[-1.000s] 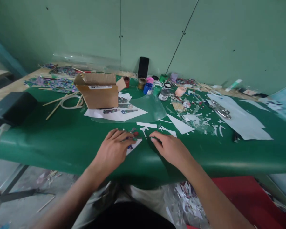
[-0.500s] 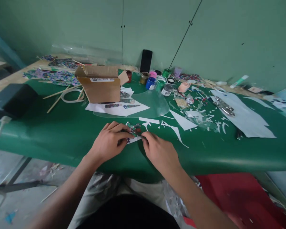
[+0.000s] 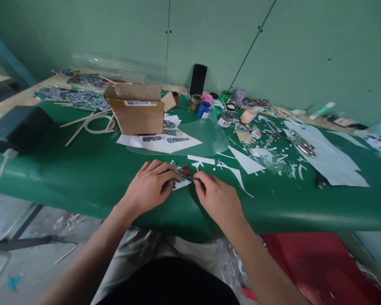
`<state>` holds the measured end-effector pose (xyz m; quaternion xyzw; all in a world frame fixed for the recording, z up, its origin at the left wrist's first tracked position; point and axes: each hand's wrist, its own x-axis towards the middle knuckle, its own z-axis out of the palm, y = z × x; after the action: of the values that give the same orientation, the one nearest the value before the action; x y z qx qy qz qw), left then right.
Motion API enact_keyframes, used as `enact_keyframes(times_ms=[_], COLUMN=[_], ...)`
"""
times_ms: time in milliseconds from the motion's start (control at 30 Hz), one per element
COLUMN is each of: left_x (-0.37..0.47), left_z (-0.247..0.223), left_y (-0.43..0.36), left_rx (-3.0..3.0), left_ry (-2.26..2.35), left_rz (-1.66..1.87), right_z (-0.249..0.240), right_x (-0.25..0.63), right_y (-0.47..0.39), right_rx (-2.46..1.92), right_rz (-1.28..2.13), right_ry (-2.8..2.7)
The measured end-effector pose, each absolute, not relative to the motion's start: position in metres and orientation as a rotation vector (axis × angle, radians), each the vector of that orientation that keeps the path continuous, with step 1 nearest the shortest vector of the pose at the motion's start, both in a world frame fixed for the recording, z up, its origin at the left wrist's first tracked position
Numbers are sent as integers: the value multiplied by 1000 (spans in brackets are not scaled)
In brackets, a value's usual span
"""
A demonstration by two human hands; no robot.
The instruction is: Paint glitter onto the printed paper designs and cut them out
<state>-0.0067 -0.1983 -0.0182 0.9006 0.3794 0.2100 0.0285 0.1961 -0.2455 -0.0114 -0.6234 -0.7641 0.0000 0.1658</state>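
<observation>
In the head view, my left hand [image 3: 150, 184] rests at the near side of the table, its fingers closed on the left edge of a small multicoloured mosaic piece [image 3: 184, 172] with a red patch. Beneath that piece lies a scrap of white paper [image 3: 182, 185], partly covered by my fingers. My right hand [image 3: 218, 198] pinches a thin dark tool [image 3: 191, 179] pointing left onto the piece; its exact kind is too small to tell. My fingertips hide part of both things.
Behind my hands stand an open cardboard box [image 3: 138, 118] and paint jars [image 3: 204, 110]. White paper with patterned cut-outs [image 3: 190, 144] lies by the box. Paper scraps [image 3: 246, 160] and metal pliers-like tools [image 3: 301, 144] lie rightward. A dark block [image 3: 19, 125] sits left; a phone [image 3: 198, 79] leans at the wall.
The view has shifted slightly, so the whole scene sits a little further right. Both hands keep nearly the same places, with the dark tool now showing more clearly between them.
</observation>
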Motion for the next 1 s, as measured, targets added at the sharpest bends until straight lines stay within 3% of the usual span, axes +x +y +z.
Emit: enact_keyframes(times_ms=[633, 1000], left_x=[-6, -6], left_z=[-20, -19], left_y=[-198, -198], left_rx=[2798, 2819], left_ry=[1167, 1157], left_rz=[641, 619], right_z=[-10, -8], right_x=[196, 196], right_y=[-242, -242], right_rx=[-1800, -1748], right_rz=[-9, -181], right_ry=[-2255, -2394])
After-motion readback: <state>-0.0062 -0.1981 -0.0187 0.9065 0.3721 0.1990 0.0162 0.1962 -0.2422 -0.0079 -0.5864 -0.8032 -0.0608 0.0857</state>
